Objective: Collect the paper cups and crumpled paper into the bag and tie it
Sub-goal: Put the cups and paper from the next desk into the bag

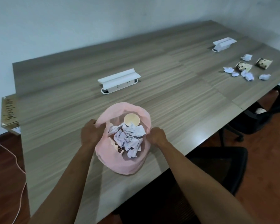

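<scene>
The pink bag (123, 164) sits on the surface (176, 97) at 6 o'clock, mouth up. Left hand (89, 133) and right hand (157, 135) fingers clamp its rim at 9 and 3 o'clock; paper (128, 139) and a cup (131, 119) lie inside.

The desk (152, 97) looks like grey-brown wood-grain laminate, smooth with a soft sheen near its edge. The bag (129, 165) is thin pink plastic film, translucent and wrinkled. Inside it, crumpled paper (129, 139) is matt white and creased, and a paper cup (131, 119) shows a smooth cream base. The power boxes (120, 81) look like glossy white plastic
</scene>
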Demonstrator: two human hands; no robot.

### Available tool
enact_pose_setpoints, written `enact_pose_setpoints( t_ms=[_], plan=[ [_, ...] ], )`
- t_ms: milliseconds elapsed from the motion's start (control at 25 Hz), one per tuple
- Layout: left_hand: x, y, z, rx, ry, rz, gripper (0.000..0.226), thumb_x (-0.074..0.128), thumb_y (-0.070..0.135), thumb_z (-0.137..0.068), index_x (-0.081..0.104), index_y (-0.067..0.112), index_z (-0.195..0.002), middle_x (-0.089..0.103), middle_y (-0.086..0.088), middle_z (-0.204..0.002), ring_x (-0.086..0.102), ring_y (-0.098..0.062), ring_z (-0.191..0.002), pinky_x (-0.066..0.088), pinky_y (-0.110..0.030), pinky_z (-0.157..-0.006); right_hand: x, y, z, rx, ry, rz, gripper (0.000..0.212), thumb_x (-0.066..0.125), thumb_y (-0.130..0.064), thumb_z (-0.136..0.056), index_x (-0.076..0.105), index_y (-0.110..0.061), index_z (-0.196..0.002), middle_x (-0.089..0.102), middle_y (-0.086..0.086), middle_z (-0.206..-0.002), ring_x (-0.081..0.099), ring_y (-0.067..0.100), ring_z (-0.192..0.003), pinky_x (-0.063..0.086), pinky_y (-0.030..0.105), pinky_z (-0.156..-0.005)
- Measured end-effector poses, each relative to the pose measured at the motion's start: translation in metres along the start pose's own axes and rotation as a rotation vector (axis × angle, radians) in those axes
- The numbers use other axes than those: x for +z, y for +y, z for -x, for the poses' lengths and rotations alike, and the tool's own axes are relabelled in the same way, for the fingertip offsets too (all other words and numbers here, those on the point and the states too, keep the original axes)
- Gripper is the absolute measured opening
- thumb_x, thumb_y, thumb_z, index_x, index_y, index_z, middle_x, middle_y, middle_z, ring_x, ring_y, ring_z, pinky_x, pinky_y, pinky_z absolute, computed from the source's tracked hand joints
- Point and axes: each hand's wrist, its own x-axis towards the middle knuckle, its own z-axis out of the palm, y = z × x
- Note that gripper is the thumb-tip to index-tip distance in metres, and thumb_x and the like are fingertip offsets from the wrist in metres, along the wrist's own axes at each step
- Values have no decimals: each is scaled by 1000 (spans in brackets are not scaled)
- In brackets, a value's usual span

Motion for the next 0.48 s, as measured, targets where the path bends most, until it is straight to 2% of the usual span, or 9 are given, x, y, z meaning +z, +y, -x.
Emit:
enact_pose_setpoints(
  t_ms=[40,120,160,240,360,480],
  plan=[
    [2,4,-3,-38,-24,40,24,65,26,-86,70,4,-93,71,-21,-103,66,-37,-95,48,-37,-78,-6,1,-7,19,15,-57,33,59,-29,-88,67,2,-96,69,22,-111,65,35,-100,40,21,-67],
    [7,18,-5,-191,-93,364,19,59,18,-86,72,4,-81,72,-20,-89,67,-30,-76,47,-33,-67,-26,4,-22,57,37,-259,22,54,-22,-87,64,-3,-83,69,23,-103,66,34,-88,51,20,-63],
    [11,28,-3,-271,-145,570,19,56,14,-88,71,4,-81,71,-18,-83,67,-26,-67,48,-31,-64,-40,7,-28,82,38,-409,19,52,-20,-86,62,-5,-81,69,23,-99,66,33,-84,58,27,-67],
    [19,51,2,-378,-274,919,20,50,11,-95,67,2,-92,71,-13,-76,67,-21,-59,53,-30,-63,-72,15,-36,150,28,-715,17,49,-17,-83,63,-6,-81,67,18,-88,65,30,-73,59,39,-65],
    [41,98,14,-411,-388,1077,28,44,14,-98,59,1,-118,65,-16,-97,63,-27,-80,51,-39,-87,-128,42,-45,161,29,-943,15,48,-15,-85,60,-9,-79,64,8,-72,62,25,-62,54,32,-54],
    [79,159,40,-349,-315,1046,28,46,13,-97,59,1,-119,63,-19,-106,61,-28,-85,47,-44,-99,-197,88,-53,127,53,-979,15,48,-15,-85,60,-9,-79,64,8,-72,61,25,-63,54,31,-55]
  ],
)
